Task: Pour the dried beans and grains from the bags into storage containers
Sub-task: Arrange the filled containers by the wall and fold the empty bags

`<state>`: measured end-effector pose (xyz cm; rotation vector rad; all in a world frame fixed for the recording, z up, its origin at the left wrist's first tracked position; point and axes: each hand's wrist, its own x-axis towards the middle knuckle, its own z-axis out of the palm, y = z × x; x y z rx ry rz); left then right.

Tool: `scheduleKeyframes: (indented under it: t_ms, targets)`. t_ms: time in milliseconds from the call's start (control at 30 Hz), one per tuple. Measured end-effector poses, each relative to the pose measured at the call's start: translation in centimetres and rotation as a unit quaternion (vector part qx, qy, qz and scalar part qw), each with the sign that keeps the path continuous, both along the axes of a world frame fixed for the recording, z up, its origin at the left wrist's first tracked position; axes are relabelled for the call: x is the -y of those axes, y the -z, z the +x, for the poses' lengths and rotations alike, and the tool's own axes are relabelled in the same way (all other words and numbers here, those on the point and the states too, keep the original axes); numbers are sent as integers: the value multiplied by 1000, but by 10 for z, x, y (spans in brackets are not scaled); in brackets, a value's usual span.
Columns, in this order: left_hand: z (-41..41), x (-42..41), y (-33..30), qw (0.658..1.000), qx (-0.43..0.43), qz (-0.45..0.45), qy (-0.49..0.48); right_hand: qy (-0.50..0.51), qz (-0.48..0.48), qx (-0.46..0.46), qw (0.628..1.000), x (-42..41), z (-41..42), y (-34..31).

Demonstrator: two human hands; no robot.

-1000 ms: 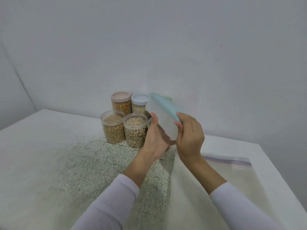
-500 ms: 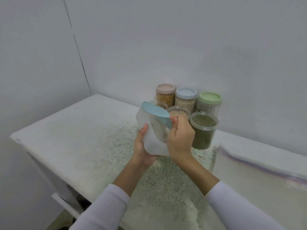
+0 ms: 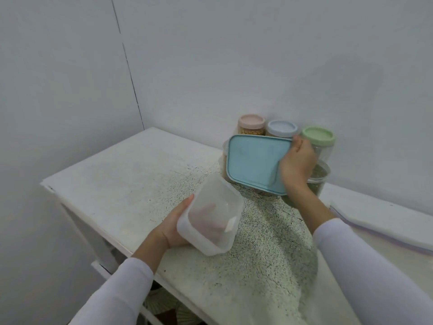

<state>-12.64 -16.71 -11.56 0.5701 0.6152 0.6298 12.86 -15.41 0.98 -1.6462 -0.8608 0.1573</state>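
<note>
My left hand grips the clear rectangular container from below and behind, thumb up along its near-left side and my fingers showing dimly through the plastic; the container is tilted, its open mouth turned up and away from me, and it looks empty; it hangs just above the white table. My right hand holds the light blue lid by its right end, fingers curled over the top corner; the lid stands nearly upright, its flat face toward me, clear of the container and up to its right. Behind the lid, against the wall, stand three jars: the pink-lidded jar with yellowish grains, the blue-lidded jar beside it, and the green-lidded jar furthest right; in front of that one an open jar of green beans shows past my right wrist; other jars behind the lid are mostly hidden. A clear zip bag lies flat on the table at the right edge; I cannot tell what it holds.
</note>
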Motion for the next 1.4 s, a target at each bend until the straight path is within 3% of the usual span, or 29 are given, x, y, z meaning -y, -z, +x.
scheduleKeyframes:
  t_ms: [133,267,433,533,633,767,833,867,967,1067,1167,1267,1400]
  targets:
    - [-17,-10,-2,991,-82,90,47,-14,-22,-98,995,1,-6,8]
    - [-29,-20,-15,963,-218,146,56,-66,-16,-200,977,-3,-15,16]
    - [-25,-26,-34,869,-415,269,30,-147,-33,-231,961,-4,-34,17]
    - [-27,-34,-35,815,-483,319,15,-195,-59,-194,960,-6,-45,21]
    - [-32,-32,-41,821,-470,323,9,-226,-84,-162,957,-9,-58,23]
    - [-38,-36,-69,845,-413,314,-130,-253,-94,-107,957,-13,-72,21]
    - [-44,-40,-87,883,-334,310,-109,-252,-76,-91,960,-17,-79,18]
    - [-45,-39,-94,886,-320,327,-77,-256,-65,-82,961,-20,-83,16]
    - [-52,-40,-105,848,-339,404,-48,-274,-52,-54,959,-24,-93,8]
    - [-70,-57,-99,849,-315,377,-195,-230,-57,-46,970,-23,-93,19]
    - [-89,-67,-75,853,-301,313,-291,-171,-173,-24,970,-15,-88,44]
    - [-93,-67,-42,855,-304,280,-313,-161,-325,15,932,-13,-88,69]
    - [-108,-73,-13,857,-300,227,-352,-181,-344,-52,920,-17,-91,91]
